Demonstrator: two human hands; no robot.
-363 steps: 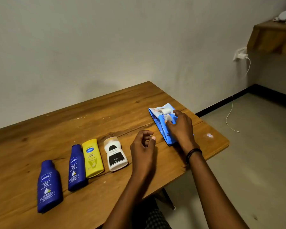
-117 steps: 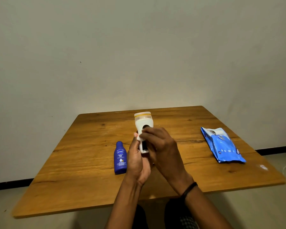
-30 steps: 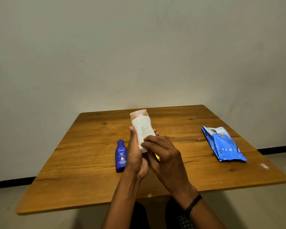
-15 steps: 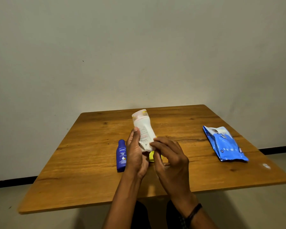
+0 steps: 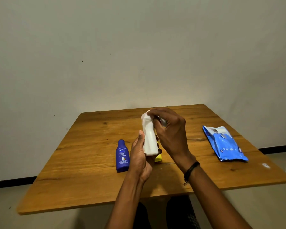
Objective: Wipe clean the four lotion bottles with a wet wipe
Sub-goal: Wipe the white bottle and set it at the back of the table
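Hands met over the middle of the wooden surface. There the left hand held the white bottle by its lower part, clear of the surface, with the thumb along one side and the other fingers curled behind. The bottle stood almost upright, its top leaning slightly toward 11 o'clock. The right hand had its fingers curled over the cap, pinching a white wipe against it. A blue bottle lay flat at 8 o'clock from the white one, just beside the left hand. A yellow bottle was mostly hidden under the hands. A blue wipe pack lay at 3 o'clock, well apart.
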